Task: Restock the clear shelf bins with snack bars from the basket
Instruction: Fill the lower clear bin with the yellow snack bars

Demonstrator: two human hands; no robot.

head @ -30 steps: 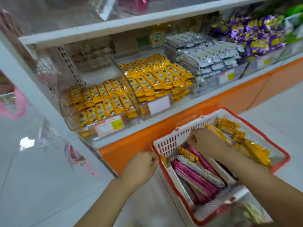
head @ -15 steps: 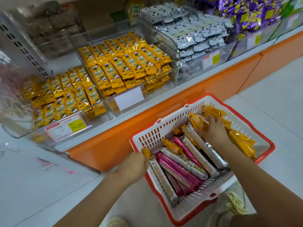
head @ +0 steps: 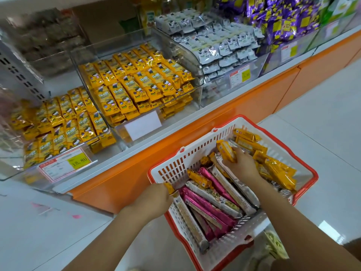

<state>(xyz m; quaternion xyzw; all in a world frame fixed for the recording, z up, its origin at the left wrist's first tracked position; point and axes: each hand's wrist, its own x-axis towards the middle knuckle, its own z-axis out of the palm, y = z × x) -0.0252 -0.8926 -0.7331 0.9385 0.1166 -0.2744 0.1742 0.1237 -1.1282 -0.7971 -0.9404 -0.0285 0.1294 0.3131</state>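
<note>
A white basket with a red rim (head: 181, 163) sits on the floor below the shelf, filled with yellow, pink and silver snack bars. My right hand (head: 241, 164) is inside it, gripping a yellow snack bar (head: 226, 150). At the basket's near left corner my left hand (head: 154, 200) grips the rim, with a yellow wrapper end against the fingers. Two clear shelf bins (head: 195, 61) above hold rows of yellow snack packs (head: 136, 81); the left bin's packs (head: 62, 120) sit lower.
A clear bin of white-grey packs (head: 220, 47) and a pile of purple bags (head: 281, 20) stand further right on the shelf. Price tags (head: 65, 164) hang on the bin fronts. An orange base panel (head: 195, 122) runs below the shelf. White floor tiles (head: 322, 114) lie right of the basket.
The view has dropped and closed in on the basket. My right hand moved from the basket's middle toward its far side and took hold of a yellow bar. My left hand stays on the rim.
</note>
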